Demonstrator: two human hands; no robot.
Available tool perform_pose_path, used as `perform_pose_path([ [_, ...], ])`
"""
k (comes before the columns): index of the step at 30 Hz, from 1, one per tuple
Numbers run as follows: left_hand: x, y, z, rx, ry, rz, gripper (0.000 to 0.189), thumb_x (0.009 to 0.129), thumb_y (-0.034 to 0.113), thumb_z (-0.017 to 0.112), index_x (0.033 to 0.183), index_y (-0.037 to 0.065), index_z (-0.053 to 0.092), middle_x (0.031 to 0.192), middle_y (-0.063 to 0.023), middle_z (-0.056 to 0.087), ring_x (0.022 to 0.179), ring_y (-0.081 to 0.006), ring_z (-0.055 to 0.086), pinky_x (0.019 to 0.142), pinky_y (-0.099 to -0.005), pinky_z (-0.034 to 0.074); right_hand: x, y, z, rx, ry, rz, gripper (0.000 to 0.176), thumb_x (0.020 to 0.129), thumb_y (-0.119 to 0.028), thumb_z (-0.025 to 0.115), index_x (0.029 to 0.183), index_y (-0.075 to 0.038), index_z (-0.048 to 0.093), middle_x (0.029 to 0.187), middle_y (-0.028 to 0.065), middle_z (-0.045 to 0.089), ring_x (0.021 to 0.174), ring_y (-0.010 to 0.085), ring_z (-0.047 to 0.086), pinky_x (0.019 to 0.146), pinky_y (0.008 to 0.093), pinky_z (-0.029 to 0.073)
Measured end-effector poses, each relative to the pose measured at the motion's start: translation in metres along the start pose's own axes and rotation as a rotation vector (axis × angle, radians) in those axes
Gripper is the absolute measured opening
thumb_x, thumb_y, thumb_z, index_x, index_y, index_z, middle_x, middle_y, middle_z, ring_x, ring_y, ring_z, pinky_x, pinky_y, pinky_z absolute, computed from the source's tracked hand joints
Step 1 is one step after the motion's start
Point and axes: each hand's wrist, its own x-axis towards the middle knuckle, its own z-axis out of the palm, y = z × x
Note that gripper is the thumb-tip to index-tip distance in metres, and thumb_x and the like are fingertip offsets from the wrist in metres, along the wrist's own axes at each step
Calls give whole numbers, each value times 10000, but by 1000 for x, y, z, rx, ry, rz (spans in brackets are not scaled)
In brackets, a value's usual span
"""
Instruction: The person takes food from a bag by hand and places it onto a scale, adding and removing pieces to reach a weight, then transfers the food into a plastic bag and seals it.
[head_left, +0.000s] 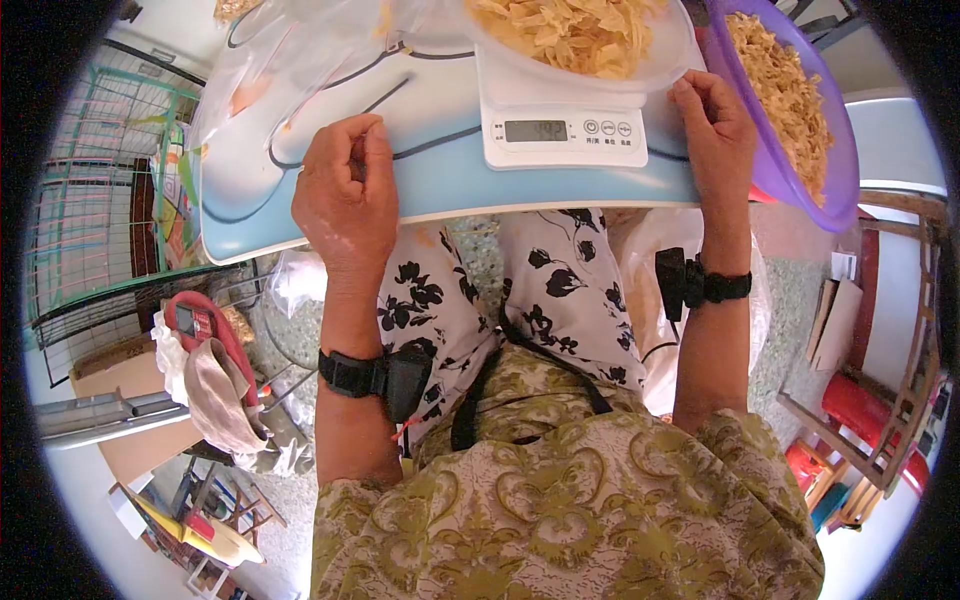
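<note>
Left hand clenched on table; right hand touches bowl, grip unclear.

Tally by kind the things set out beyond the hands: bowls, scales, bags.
Bowls of pale yellow flakes: 2 (translucent white plastic bowl, purple plastic bowl)
White digital kitchen scale: 1
Clear plastic bag: 1
Total: 4

Bright, even daylight, soft shadows, mild glare on the pale table, strong fisheye curvature, black vignetted corners.
</note>
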Motion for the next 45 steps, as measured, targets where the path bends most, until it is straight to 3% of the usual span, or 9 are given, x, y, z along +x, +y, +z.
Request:
perform_pose_path([
  [29,-2,-2,-3,-49,-19,-46,66,891,156,649,885,92,663,774,-42,621,662,-193,602,622,-324,475,0,-2,2,-150,17,-12,170,922,-189,647,981,-33,686,769,11,655,688,75,561,639,252,471],
  [31,-3,-7,-3,-10,-59,-22,142,926,209,637,967,81,684,859,-60,656,707,-177,613,682,-304,495,1,-4,1,-142,15,-23,169,923,-187,646,978,-32,685,769,8,654,685,72,558,637,251,470],
  [33,-3,-5,-5,-13,-75,-47,141,927,206,633,970,80,681,860,-60,654,711,-179,613,683,-304,494,-2,-12,3,-99,8,69,160,919,-178,647,966,-28,680,755,7,645,676,70,552,632,248,466],
  [45,-3,-3,-5,-51,-62,-40,105,914,170,632,930,73,669,814,-58,629,690,-190,600,652,-323,480,0,-3,4,-79,26,-4,146,920,-157,633,949,-20,672,742,12,630,666,71,545,615,254,458],
])
